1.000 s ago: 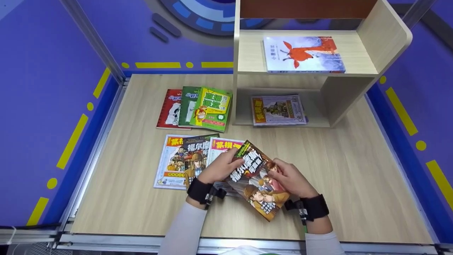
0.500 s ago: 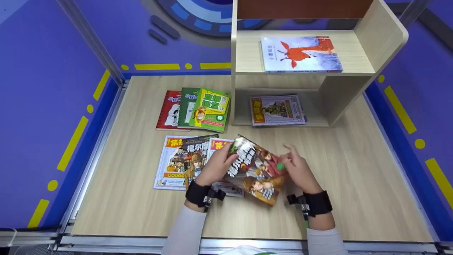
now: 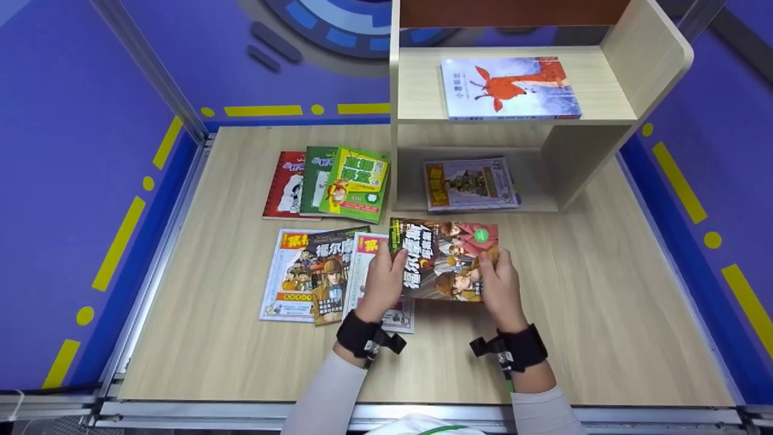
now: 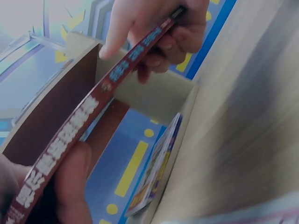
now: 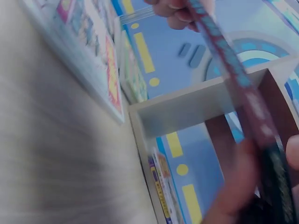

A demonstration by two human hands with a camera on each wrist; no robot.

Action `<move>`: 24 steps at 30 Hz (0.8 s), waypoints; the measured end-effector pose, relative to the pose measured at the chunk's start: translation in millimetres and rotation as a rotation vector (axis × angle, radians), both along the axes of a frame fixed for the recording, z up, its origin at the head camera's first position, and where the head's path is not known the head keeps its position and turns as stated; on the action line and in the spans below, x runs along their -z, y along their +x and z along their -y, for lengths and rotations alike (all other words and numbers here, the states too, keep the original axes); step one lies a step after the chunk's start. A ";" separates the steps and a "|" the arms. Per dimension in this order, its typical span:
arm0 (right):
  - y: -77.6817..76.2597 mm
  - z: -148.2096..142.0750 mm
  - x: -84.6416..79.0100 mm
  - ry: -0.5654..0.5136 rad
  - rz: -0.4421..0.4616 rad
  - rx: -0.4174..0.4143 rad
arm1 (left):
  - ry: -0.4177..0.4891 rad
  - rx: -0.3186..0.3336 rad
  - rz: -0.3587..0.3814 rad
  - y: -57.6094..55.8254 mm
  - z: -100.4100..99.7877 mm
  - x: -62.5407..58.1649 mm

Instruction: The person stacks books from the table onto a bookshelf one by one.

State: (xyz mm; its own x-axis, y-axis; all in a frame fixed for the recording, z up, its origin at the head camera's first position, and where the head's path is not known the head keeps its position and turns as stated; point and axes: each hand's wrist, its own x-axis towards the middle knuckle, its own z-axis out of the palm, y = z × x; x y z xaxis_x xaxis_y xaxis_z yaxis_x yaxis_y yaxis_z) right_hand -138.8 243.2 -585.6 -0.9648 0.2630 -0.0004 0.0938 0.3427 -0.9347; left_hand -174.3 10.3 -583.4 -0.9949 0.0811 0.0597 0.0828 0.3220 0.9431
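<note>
Between both hands, raised above the table, is a brown comic book [image 3: 447, 266] with detective figures and a green round sticker on its cover, turned sideways. My left hand [image 3: 385, 279] grips its left end, thumb on the cover. The right hand [image 3: 502, 290] holds the opposite end the same way. In the left wrist view the book's reddish spine [image 4: 88, 109] runs between the two hands; the right wrist view shows the same spine [image 5: 243, 84], blurred. Under and left of my left hand lie a pink-titled book [image 3: 356, 266], a dark detective book [image 3: 331, 284] and a blue-bordered book [image 3: 287, 290], overlapping.
Behind stands a wooden shelf [image 3: 604, 169]. A red giraffe book [image 3: 510, 87] lies on its upper level, a purple-bordered book [image 3: 468, 184] on the lower. Left of it overlap a yellow-green book [image 3: 356, 184], a dark green book [image 3: 315, 181] and a red book [image 3: 284, 184].
The comic book has turned from a slant to lie sideways and moved slightly away from me. My right hand let go of its edge briefly, then took hold of the right end.
</note>
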 end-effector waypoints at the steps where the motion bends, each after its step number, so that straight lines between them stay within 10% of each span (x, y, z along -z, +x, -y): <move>1: -1.0 0.1 1.3 0.022 -0.021 0.017 | 0.004 -0.006 0.005 0.0 -1.8 0.0; 14: -4.2 -1.5 5.1 0.131 -0.037 0.053 | -0.017 -0.032 0.047 0.3 -5.9 -2.5; 24: -8.2 -4.0 -9.4 -0.294 -0.105 0.226 | 0.347 0.017 0.055 -2.4 -17.7 -3.0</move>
State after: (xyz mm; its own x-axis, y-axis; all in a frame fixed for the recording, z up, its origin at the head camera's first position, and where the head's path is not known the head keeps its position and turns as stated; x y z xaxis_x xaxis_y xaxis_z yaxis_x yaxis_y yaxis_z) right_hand -147.0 247.2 -576.1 -0.8811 0.4728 -0.0116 0.0347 0.0402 -0.9986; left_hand -176.8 28.0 -580.4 -0.9961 0.0818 0.0327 0.0312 -0.0199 0.9993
